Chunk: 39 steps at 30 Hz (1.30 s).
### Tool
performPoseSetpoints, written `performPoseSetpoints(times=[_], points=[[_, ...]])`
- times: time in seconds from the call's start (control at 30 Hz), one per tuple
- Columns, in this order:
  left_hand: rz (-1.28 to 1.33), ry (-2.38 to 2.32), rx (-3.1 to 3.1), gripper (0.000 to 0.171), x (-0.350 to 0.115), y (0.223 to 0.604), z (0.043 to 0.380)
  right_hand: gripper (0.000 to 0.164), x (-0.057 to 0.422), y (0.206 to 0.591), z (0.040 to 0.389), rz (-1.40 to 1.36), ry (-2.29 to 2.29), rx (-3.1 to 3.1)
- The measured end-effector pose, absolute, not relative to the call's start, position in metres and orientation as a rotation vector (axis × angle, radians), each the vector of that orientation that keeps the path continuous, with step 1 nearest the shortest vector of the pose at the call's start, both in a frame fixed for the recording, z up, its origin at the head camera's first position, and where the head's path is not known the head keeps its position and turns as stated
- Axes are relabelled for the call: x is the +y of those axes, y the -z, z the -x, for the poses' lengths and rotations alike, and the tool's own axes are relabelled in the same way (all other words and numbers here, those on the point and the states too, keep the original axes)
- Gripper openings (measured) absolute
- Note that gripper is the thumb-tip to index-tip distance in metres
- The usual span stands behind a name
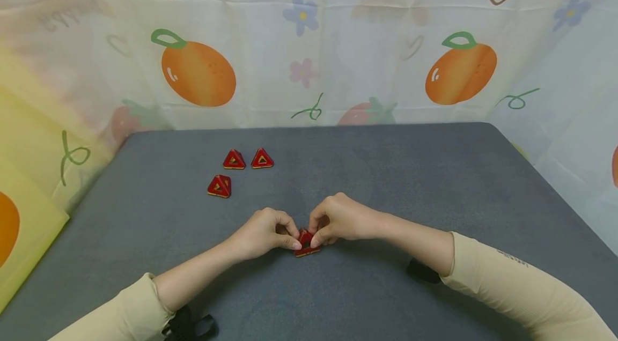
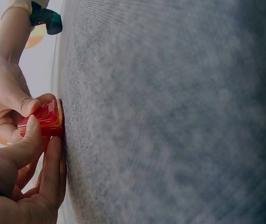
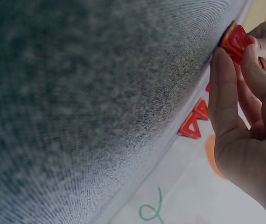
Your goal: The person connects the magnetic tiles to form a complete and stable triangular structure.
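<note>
Both hands meet over a small red pyramid (image 1: 306, 242) with yellow edging, which sits on the grey tabletop. From the left, the left hand (image 1: 267, 234) pinches one side of it between thumb and fingers. On the other side the right hand (image 1: 345, 219) grips it the same way, its thumb on the front face. In the left wrist view the red pyramid (image 2: 51, 116) shows glossy faces and rests close to the table surface. The right wrist view shows the red pyramid (image 3: 235, 42) between both hands; fingers hide parts of it.
Farther back on the left stand more red pyramids: one nearer (image 1: 219, 186), one behind it (image 1: 234, 159), and one to the right (image 1: 262, 158). The grey table (image 1: 410, 169) ends at a fruit-printed curtain (image 1: 357, 62). A yellow cloth (image 1: 29, 212) hangs along the left edge.
</note>
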State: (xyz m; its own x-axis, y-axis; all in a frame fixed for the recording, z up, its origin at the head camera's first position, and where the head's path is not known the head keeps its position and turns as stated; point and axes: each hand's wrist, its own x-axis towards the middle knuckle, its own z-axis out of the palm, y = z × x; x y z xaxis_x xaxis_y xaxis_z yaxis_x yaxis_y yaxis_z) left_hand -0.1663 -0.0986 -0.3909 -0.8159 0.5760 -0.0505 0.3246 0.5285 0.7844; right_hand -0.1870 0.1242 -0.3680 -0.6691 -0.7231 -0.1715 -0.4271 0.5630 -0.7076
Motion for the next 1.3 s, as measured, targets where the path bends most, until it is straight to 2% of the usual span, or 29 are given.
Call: performPoseSetpoints(times=[0.33, 0.57, 0.83, 1.3], points=[[-0.746, -1.191, 2.477, 0.012, -0.104, 0.388, 0.167, 0.009, 0.121, 0.365, 0.185, 0.892, 0.910, 2.416], [-0.679, -1.263, 2.499, 0.013, -0.116, 0.379, 0.175, 0.011, 0.110, 0.358, 0.191, 0.764, 1.064, 2.454], [-0.502, -1.260, 2.663, 0.014, -0.134, 0.362, 0.193, 0.015, 0.088, 0.350, 0.214, 0.656, 1.229, 2.470], [-0.354, -1.145, 2.886, 0.017, -0.156, 0.350, 0.230, 0.018, 0.050, 0.348, 0.259, 0.517, 1.336, 2.476]])
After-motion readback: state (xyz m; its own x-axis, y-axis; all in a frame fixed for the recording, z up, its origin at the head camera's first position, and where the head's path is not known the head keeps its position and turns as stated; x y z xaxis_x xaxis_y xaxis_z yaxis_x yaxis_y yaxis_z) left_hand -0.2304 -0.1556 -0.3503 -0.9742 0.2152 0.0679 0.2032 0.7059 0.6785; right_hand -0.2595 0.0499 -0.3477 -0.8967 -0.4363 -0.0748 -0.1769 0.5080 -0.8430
